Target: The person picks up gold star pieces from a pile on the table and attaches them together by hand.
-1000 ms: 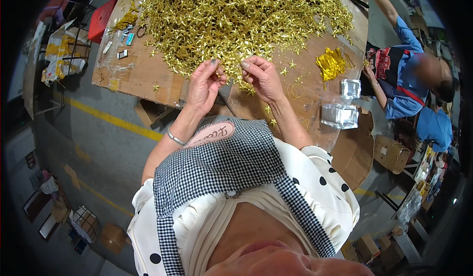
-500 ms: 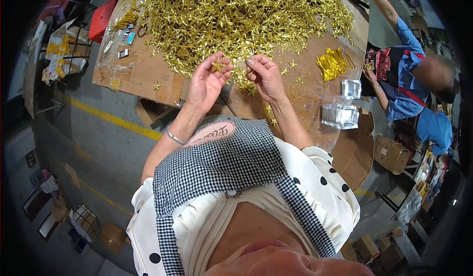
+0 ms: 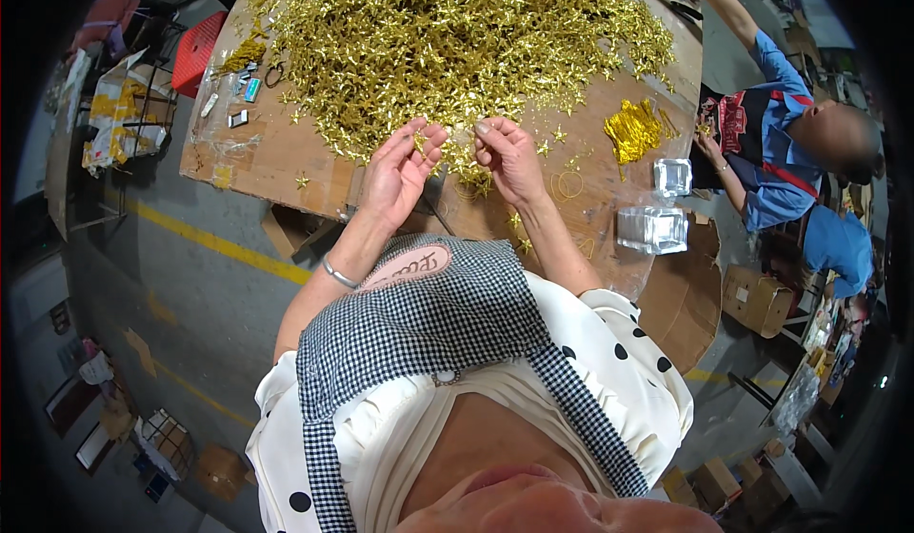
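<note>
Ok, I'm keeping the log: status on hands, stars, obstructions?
Left hand curled loosely, gold piece showing. Right hand pinched, contents unclear. Stars heaped just beyond. No obstruction seen.

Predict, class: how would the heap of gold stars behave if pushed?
The heap would probably spread rather than slide whole, since loose stars lie around its edge. Some may snag one another, given their jutting points.

Stars [image 3: 466,38]: lying heaped at 12 o'clock. Left hand [image 3: 400,173]: holding one star [image 3: 419,140] at 11. Right hand [image 3: 515,164]: pinching at 1, contents too small to tell. Gold strands [image 3: 632,133]: lying at 2. Clear boxes [image 3: 651,229]: standing at 3. Crate [image 3: 198,55]: sitting at 10.
</note>
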Motion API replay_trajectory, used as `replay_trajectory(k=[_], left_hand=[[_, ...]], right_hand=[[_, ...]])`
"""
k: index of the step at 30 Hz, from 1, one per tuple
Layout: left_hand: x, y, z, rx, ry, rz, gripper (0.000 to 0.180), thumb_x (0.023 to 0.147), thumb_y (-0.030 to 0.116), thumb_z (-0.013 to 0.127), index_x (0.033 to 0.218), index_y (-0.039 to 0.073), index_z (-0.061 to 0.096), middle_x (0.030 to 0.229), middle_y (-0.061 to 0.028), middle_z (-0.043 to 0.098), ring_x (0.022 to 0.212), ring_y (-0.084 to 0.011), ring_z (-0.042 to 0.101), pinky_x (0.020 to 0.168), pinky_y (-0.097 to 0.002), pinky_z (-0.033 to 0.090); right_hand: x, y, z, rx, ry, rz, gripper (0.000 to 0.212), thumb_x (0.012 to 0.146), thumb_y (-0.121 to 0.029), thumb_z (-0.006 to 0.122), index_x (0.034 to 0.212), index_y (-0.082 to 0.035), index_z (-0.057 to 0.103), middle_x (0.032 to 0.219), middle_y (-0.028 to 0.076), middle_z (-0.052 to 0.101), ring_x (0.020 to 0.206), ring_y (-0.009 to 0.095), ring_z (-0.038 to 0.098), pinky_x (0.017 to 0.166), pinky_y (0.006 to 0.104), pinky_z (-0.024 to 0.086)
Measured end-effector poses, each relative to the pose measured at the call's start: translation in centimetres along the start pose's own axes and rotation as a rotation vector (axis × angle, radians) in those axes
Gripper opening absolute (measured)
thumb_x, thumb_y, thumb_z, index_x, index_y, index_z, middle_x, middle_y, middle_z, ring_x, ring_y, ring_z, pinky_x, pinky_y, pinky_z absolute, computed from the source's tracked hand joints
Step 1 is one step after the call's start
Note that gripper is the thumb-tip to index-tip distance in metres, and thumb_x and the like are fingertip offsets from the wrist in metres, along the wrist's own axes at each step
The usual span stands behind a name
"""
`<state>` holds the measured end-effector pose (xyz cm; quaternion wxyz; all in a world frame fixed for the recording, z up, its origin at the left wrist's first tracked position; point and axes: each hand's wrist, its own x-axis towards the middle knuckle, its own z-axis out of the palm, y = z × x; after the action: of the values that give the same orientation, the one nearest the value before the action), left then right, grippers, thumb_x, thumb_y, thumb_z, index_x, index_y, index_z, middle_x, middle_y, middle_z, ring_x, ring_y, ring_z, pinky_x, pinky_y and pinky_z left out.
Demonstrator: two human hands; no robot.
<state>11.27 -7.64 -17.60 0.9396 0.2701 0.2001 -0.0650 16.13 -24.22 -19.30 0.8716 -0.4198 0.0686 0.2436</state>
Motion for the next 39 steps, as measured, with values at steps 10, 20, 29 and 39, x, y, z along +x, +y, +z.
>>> replay_trajectory(k=[10, 20, 29, 39], left_hand=[[-0.1, 0.0, -0.9, 0.026, 0.060, 0.006, 0.027, 0.088, 0.006, 0.035, 0.112, -0.004, 0.042, 0.102, -0.0166, 0.054, 0.095, -0.0239, 0.055, 0.081, -0.0314, 0.046], [-0.3, 0.1, -1.7, 0.018, 0.123, 0.002, 0.022, 0.087, 0.016, 0.045, 0.103, 0.001, 0.051, 0.092, -0.0116, 0.058, 0.085, -0.0206, 0.057, 0.072, -0.0293, 0.047], [-0.8, 0.5, -2.3, 0.038, 0.153, -0.007, 0.019, 0.086, 0.017, 0.048, 0.098, 0.002, 0.053, 0.085, -0.0086, 0.058, 0.076, -0.0187, 0.058, 0.065, -0.0283, 0.047], [0.2, 0.9, -1.8, 0.076, 0.172, -0.021, 0.018, 0.085, 0.014, 0.050, 0.098, 0.002, 0.053, 0.082, -0.0072, 0.057, 0.073, -0.0167, 0.057, 0.063, -0.0264, 0.046]], right_hand=[[4.2, 2.3, -3.9, -0.476, 0.144, -0.062, 0.010, 0.078, -0.013, 0.058, 0.078, -0.003, 0.058, 0.065, 0.000, 0.054, 0.053, 0.006, 0.047, 0.048, 0.0190, 0.039], [15.3, -0.9, -0.9, -1.292, 0.033, -0.532, 0.025, 0.077, -0.023, 0.055, 0.093, -0.005, 0.061, 0.094, 0.013, 0.057, 0.090, 0.025, 0.053, 0.078, 0.0365, 0.043], [19.1, 0.4, 1.2, -1.607, 0.042, -0.552, 0.025, 0.077, -0.012, 0.057, 0.100, -0.003, 0.052, 0.094, 0.016, 0.049, 0.080, 0.025, 0.054, 0.068, 0.0362, 0.048], [12.7, -0.8, -0.8, -0.243, 0.055, -0.086, 0.013, 0.075, -0.010, 0.064, 0.083, -0.004, 0.056, 0.070, 0.002, 0.058, 0.058, 0.008, 0.055, 0.051, 0.0190, 0.044]])
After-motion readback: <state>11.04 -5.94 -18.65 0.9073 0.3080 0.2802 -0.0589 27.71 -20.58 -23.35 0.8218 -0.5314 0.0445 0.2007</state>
